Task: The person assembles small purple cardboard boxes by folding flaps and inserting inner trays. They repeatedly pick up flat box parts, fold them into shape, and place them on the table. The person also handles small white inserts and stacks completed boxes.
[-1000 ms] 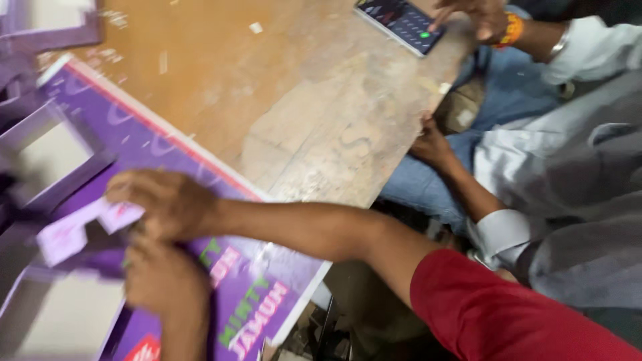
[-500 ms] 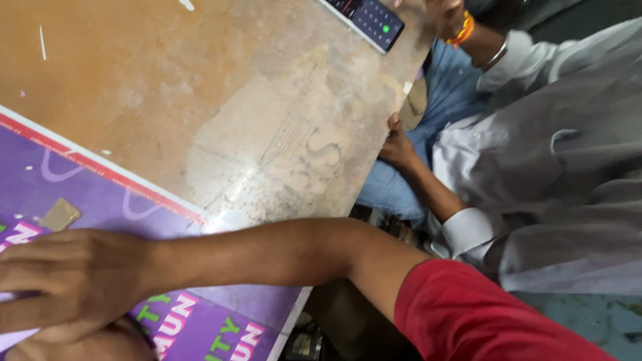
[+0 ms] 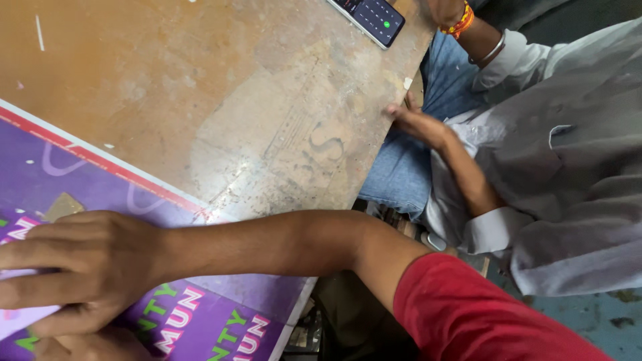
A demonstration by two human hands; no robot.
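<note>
Lower left of the frame: right hand (image 3: 87, 267) pressed flat, fingers spread, on a pale piece (image 3: 20, 317) atop the purple sheet (image 3: 100, 180). Left hand (image 3: 93, 346) lies just below, grip unclear. The sheet's long edge runs diagonally toward lower right across the table (image 3: 200, 80).

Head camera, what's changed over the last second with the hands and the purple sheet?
A second ago both hands folded a pale purple cut-out over the purple printed sheet. Now the right hand lies flat, fingers spread, pressing the cut-out down; the left hand barely shows at the bottom edge. The view shifted. The phone and seated co-worker stayed put.
</note>
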